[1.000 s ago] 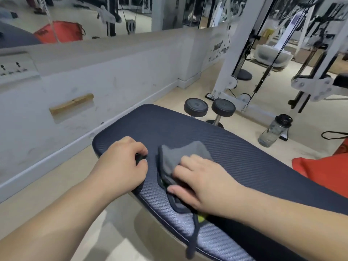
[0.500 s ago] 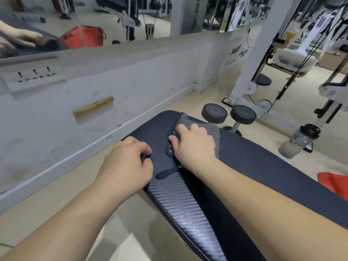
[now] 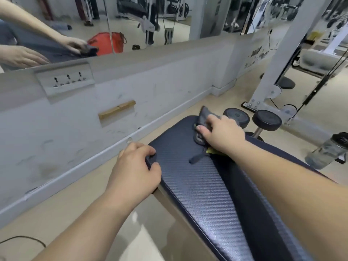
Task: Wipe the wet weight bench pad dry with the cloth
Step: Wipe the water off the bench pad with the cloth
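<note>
At the far end of the bench pad point(image 3: 203, 189), near the wall: one grey cloth point(image 3: 204, 117), bunched, pressed flat against the pad under the right hand point(image 3: 220, 133). Right hand: palm down, fingers spread over the cloth, thumb on its left side; a fold of cloth sticks up beyond the fingertips. One dark strap end and a bit of yellow-green tag lie on the pad just below the wrist.

Bench pad: dark navy, woven-pattern cover, running from lower right toward the wall; the near strip shows a sheen, though whether from water or light cannot be told.

Left hand point(image 3: 134, 172): curled closed around the pad's left edge, fingers on top, well apart from the cloth.

Floor, beyond the pad's end: one dumbbell point(image 3: 252, 119) with two round black heads, just beside the cloth in view. One clear water bottle point(image 3: 327, 149) with black lid, standing to the right. White machine frame point(image 3: 276, 72) behind the dumbbell.

Wall, left: one socket strip point(image 3: 65, 80), one wooden block point(image 3: 116, 109), mirror point(image 3: 131, 21) above reflecting both hands and a red bag point(image 3: 107, 43).
</note>
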The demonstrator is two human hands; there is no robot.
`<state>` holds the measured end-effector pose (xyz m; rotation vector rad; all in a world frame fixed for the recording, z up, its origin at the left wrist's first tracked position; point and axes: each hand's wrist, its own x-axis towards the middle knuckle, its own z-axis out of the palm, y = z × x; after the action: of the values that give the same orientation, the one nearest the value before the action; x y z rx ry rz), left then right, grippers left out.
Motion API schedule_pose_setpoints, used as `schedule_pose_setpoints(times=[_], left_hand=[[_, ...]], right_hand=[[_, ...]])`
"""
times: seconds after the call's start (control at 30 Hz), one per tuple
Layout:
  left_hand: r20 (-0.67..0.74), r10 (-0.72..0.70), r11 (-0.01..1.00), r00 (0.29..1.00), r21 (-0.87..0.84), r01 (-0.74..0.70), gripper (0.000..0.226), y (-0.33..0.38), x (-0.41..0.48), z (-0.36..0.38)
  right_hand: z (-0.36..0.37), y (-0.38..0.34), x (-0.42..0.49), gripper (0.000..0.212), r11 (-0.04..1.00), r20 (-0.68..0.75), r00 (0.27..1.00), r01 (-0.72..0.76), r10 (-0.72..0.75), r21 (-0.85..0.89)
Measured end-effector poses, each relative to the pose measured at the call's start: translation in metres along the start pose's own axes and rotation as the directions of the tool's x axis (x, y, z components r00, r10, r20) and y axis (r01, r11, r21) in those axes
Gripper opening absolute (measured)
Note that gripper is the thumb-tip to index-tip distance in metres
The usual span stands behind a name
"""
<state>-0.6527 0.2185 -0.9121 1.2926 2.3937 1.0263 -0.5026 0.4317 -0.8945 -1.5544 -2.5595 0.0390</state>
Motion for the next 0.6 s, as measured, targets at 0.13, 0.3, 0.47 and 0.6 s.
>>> schedule_pose_setpoints(times=[0.13,0.3,0.47,0.6], left_hand=[[-0.034,-0.063,0.996,0.997,-0.067,0.06,0.036,-0.002,0.008,0.001],[-0.157,-0.125,0.983,0.98,-0.156,0.1,0.039,0.003,0.015,-0.005],[-0.18,-0.139,0.967,0.974,-0.237,0.094,0.058,0.009,0.006,-0.016],[-0.167,-0.097,0.974,0.981,-0.221,0.059,0.052,0.011,0.0,-0.009]], right_hand=[[0.016,-0.061,0.012,0.04,0.984,-0.006,0.984,-0.175,0.175,0.038],[0.007,-0.127,-0.044,0.035,0.947,0.02,0.954,0.295,-0.3,0.128],[0.002,-0.118,-0.091,0.033,0.799,-0.005,0.802,0.596,-0.598,0.072],[0.0,-0.103,-0.079,0.035,0.829,-0.034,0.839,0.543,-0.544,0.131]])
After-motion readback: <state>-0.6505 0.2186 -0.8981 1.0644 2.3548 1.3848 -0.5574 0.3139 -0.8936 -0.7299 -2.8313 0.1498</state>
